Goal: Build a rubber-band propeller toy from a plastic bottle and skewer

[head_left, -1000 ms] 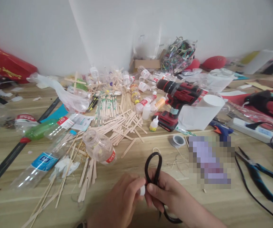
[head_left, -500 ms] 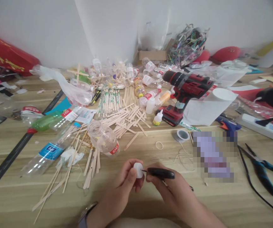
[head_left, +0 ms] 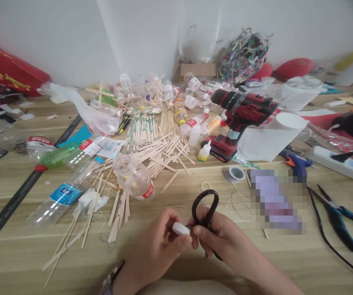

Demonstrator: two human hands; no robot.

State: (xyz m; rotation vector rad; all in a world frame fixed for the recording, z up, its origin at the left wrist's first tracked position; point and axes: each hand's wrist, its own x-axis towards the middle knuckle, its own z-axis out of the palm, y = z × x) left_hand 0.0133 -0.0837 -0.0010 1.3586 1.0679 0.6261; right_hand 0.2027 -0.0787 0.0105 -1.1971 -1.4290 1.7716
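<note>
Between the thumb and fingers of my left hand (head_left: 167, 235) is a white bottle cap (head_left: 181, 228), tilted with its edge toward me. My right hand (head_left: 217, 233) grips black-handled scissors (head_left: 215, 196), one loop standing up above the fingers. The scissors' blades are mostly hidden by my fingers, and their metal end is close against the cap; I cannot tell whether it pierces it. Both hands are near the table's front edge. Just beyond them lie a rubber band (head_left: 206, 185) and a clear plastic jar (head_left: 133, 176) on its side.
Wooden craft sticks (head_left: 167, 151) spread over the table's middle. A red-and-black cordless drill (head_left: 237, 123) stands behind a glue bottle (head_left: 205, 152). To the right lie a wire spool (head_left: 235, 175), pliers (head_left: 340, 225) and a power strip (head_left: 339, 164). Plastic bottles (head_left: 65, 194) lie at left.
The right hand has turned the scissors, so a handle loop now stands upright. The left hand has tilted the cap from facing me to nearly edge-on.
</note>
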